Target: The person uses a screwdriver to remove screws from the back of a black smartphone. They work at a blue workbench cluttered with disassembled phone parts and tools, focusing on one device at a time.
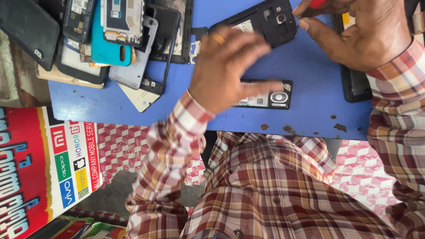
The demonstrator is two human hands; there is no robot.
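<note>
- Left hand [226, 66]: palm down over the blue table [305, 66], fingers spread and stretched toward the right, blurred. It grips nothing. A gold ring [218, 39] shows on one finger.
- Beneath the left fingertips lies an opened black phone [270, 96], back cover off, round camera part visible at its right end. Whether the fingers press on it or hover just above cannot be told.
- Right hand [354, 33]: at the upper right, fingers curled shut around a red-handled tool [318, 3], only the handle's edge visible. The thumb and fingertips sit at the right end of a second black phone body [259, 24], which lies tilted, its inside facing up.
- Another dark phone [356, 84] lies partly under the right wrist, at the table's right edge.
- Upper left of table: a loose pile of phone parts [124, 40], including frames, back covers, a teal cover [108, 42] and a grey one, overlapping each other.
- Both sleeves and the lap are in red, cream and brown plaid.
- Lower left, beside the table: a colourful printed signboard [44, 168]. The floor has a pink and white patterned covering [124, 146].
- Table's front edge shows chipped brown spots.
</note>
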